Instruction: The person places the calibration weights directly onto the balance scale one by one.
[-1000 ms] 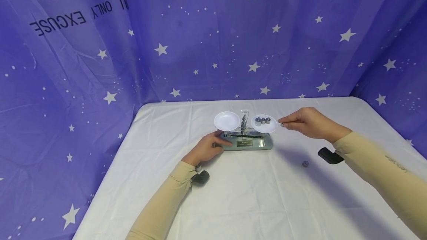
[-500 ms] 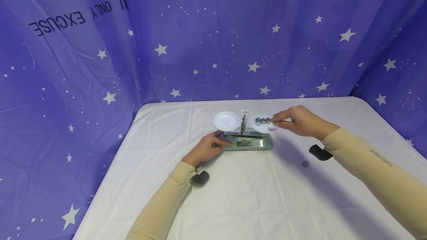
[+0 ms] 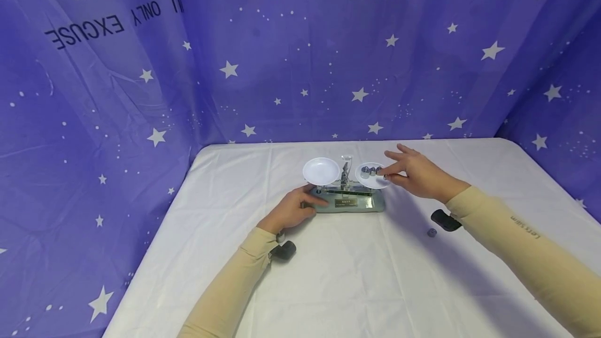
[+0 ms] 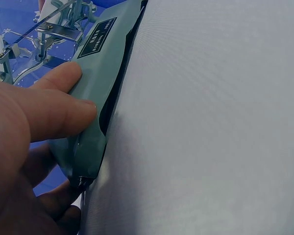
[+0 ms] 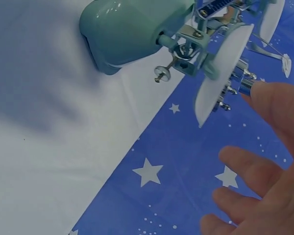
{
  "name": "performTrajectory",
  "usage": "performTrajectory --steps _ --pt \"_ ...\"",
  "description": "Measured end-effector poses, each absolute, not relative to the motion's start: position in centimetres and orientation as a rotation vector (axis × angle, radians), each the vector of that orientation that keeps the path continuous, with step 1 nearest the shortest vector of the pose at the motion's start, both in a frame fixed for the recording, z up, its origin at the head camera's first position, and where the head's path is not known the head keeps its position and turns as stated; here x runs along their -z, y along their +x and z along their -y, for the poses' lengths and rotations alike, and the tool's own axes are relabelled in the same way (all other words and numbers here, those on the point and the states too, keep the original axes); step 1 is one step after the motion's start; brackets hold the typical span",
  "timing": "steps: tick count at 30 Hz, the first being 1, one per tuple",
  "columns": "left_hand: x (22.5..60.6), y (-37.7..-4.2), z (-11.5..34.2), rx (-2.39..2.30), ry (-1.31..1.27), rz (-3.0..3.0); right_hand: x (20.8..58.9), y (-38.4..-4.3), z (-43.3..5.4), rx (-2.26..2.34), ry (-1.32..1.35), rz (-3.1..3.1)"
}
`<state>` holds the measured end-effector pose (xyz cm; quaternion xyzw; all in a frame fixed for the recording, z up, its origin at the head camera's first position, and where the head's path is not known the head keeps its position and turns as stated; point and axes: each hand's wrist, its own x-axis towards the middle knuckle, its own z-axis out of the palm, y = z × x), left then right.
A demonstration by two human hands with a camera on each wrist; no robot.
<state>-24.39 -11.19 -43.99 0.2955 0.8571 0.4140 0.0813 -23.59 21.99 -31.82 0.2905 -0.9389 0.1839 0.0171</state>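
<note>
A balance scale with a green base (image 3: 371, 203) stands on the table. Its left pan (image 3: 321, 172) is bare, while several metal weights (image 3: 372, 170) stand in its right pan (image 3: 363, 181). My left hand (image 3: 291, 207) grips the left end of the base; the left wrist view shows two digits on the green casing (image 4: 100, 63) and other fingers around its end. Above the right pan, my right hand (image 3: 418, 173) pinches a small weight (image 5: 246, 86) between thumb and index finger, its other fingers spread. The index finger is mostly hidden in the right wrist view.
A single metal weight (image 3: 432, 232) sits on the white tablecloth (image 3: 347, 275), below the right forearm. A blue star-patterned curtain (image 3: 300, 56) encloses the table at the back and sides. Black wrist cameras hang under both sleeves.
My right hand has moved left, carrying the small weight from beside the right pan to over it, and its other fingers have lifted and spread. My left hand stays on the base.
</note>
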Motion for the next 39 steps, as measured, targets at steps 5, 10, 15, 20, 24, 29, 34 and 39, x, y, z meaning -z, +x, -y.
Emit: performTrajectory --steps 5,10,15,20,24,29,34,39 --pt "43.9 -24.3 11.2 -1.232 0.877 -2.559 32.4 -23.8 -21.9 -0.561 0.904 2.903" --pt "43.8 -24.3 11.2 -1.239 0.876 -2.56 32.8 -24.0 -21.9 -0.564 0.889 2.915" --pt "43.8 -24.2 11.1 -1.243 0.866 -2.557 32.9 -24.2 -21.7 -0.554 0.878 2.929" --pt "43.8 -24.2 11.1 -1.235 0.868 -2.562 32.9 -24.3 -21.4 -0.543 0.908 2.899" --pt "43.8 -24.2 11.1 -1.241 0.872 -2.563 32.9 -24.5 -21.2 -0.529 0.915 2.888" --pt "43.8 -24.2 11.1 -1.246 0.862 -2.561 33.1 -24.7 -21.2 -0.507 0.914 2.885" --pt "43.8 -24.2 11.1 -1.238 0.867 -2.568 33.1 -24.8 -21.1 -0.472 0.92 2.871" --pt "43.7 -24.1 11.1 -1.244 0.873 -2.57 33.0 -24.8 -21.1 -0.432 0.933 2.853"
